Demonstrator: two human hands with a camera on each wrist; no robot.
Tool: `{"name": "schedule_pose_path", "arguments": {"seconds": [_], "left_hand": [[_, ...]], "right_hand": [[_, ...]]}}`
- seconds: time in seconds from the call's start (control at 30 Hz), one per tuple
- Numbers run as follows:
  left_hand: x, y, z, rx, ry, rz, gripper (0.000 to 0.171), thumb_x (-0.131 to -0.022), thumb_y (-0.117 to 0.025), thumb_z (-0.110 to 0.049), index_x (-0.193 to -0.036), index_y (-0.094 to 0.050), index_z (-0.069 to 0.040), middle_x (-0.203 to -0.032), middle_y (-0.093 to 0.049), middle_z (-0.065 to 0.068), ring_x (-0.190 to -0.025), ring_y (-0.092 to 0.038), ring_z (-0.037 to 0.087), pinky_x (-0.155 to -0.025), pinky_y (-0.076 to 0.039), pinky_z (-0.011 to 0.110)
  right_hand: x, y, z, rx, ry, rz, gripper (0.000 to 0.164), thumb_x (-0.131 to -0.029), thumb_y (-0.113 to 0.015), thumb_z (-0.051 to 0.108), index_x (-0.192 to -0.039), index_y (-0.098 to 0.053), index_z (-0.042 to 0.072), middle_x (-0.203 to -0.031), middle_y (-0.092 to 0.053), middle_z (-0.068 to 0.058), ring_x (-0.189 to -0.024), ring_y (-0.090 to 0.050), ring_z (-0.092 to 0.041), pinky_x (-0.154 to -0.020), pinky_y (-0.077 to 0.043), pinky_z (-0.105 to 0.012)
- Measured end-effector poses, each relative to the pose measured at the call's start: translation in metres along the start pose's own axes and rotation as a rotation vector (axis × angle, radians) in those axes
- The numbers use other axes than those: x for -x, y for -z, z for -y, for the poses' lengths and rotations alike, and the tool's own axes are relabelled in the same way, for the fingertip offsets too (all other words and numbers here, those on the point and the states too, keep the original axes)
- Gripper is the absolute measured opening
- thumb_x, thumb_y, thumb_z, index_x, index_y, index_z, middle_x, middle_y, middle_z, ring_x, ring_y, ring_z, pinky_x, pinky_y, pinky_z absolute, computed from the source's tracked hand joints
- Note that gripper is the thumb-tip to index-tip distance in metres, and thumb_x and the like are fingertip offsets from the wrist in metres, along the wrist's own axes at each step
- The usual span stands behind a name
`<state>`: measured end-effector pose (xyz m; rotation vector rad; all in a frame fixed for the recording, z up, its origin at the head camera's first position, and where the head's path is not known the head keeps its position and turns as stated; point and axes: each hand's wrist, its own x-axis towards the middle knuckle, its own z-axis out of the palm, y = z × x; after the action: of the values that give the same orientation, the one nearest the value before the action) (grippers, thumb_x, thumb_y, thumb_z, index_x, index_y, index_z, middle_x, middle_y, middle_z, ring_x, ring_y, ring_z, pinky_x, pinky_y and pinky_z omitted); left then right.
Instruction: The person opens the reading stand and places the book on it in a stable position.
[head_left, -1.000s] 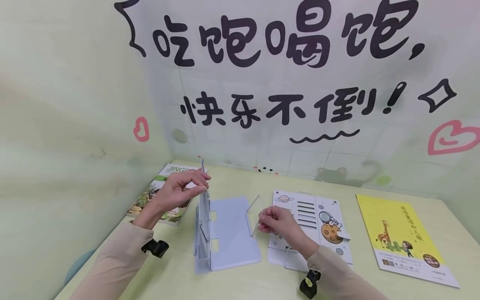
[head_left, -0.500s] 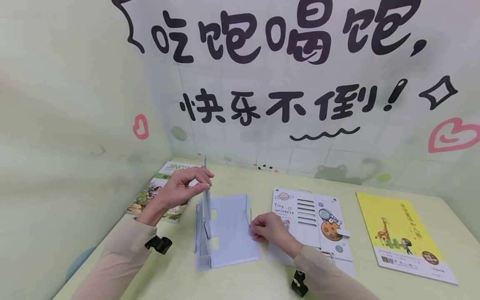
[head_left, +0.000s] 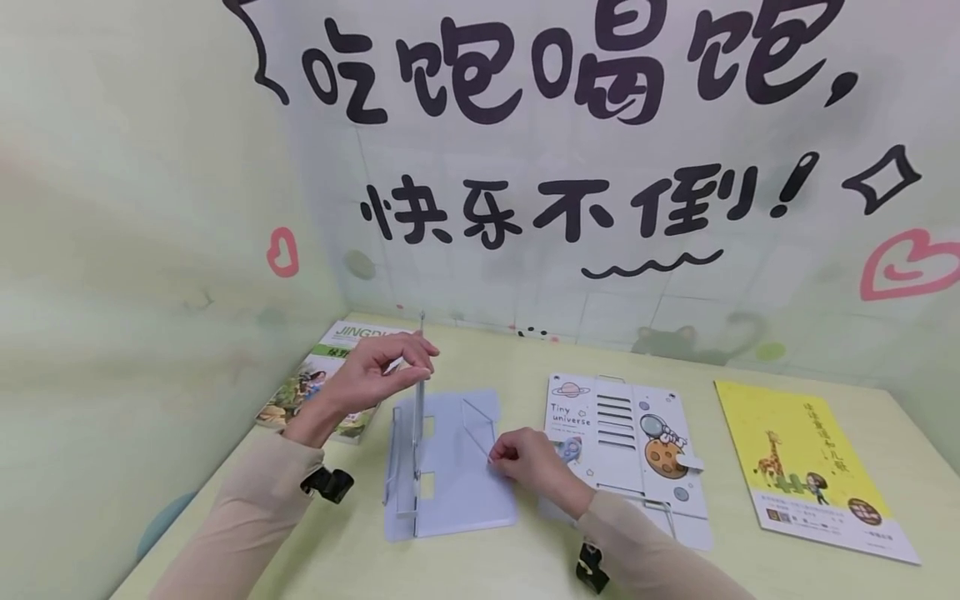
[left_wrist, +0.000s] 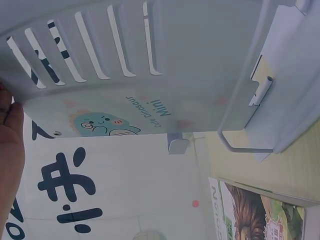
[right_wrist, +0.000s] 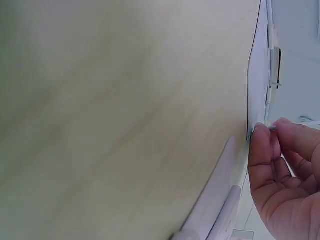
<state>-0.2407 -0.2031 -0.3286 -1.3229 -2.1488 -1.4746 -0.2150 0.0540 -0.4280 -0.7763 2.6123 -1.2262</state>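
A book stand lies unfolded, its pale base plate (head_left: 465, 504) on the table and its slotted panel (left_wrist: 200, 65) raised almost edge-on to the head view. The left wrist view shows a dinosaur print on that panel. My left hand (head_left: 382, 375) pinches the panel's upper part between thumb and fingers. Over the base's right side, a thin wire bracket (head_left: 477, 444) slants up. My right hand (head_left: 536, 467) pinches the bracket's end; in the right wrist view its thumb and fingertips (right_wrist: 260, 132) close on the wire.
Right of my right hand lies a second book stand (head_left: 626, 467) with an astronaut print. A yellow booklet (head_left: 783, 417) is farther right. Behind my left hand lies a magazine (head_left: 300, 400), near the left wall. A printed wall sheet (head_left: 525, 283) rises behind the table.
My right hand has moved left, swinging the wire bracket from beyond the base's right edge to over the base. The raised panel and my left hand have shifted slightly right.
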Motion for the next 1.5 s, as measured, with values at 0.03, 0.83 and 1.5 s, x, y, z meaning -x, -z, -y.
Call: {"name": "schedule_pose_path", "arguments": {"seconds": [0.03, 0.83, 1.5], "left_hand": [[-0.001, -0.001, 0.000, 0.001, -0.002, 0.001, 0.013, -0.086, -0.060, 0.008, -0.078, -0.064, -0.003, -0.084, -0.066, 0.004, -0.106, -0.060, 0.011, -0.112, -0.029, 0.033], [-0.021, -0.025, 0.007, -0.022, 0.004, 0.027, 0.010, -0.085, -0.064, 0.003, -0.078, -0.065, -0.005, -0.081, -0.068, 0.009, -0.103, -0.061, 0.024, -0.111, -0.029, 0.045], [-0.032, -0.044, 0.015, -0.023, 0.003, 0.050, 0.017, -0.083, -0.065, 0.006, -0.077, -0.066, -0.010, -0.081, -0.069, 0.005, -0.101, -0.063, 0.021, -0.111, -0.027, 0.050]], "right_hand": [[0.000, 0.000, 0.000, 0.002, 0.004, 0.003, 0.007, -0.082, -0.067, -0.001, -0.076, -0.067, 0.002, -0.069, -0.064, -0.003, -0.060, -0.049, -0.007, -0.053, -0.043, -0.016], [-0.001, 0.003, 0.001, 0.011, -0.052, 0.039, 0.011, -0.081, -0.069, 0.001, -0.071, -0.065, 0.003, -0.058, -0.056, 0.001, -0.049, -0.045, -0.006, -0.046, -0.038, -0.017], [-0.002, 0.001, -0.002, -0.023, -0.107, 0.051, 0.010, -0.082, -0.068, 0.001, -0.072, -0.065, 0.003, -0.058, -0.056, 0.001, -0.047, -0.046, -0.007, -0.044, -0.040, -0.018]]}}
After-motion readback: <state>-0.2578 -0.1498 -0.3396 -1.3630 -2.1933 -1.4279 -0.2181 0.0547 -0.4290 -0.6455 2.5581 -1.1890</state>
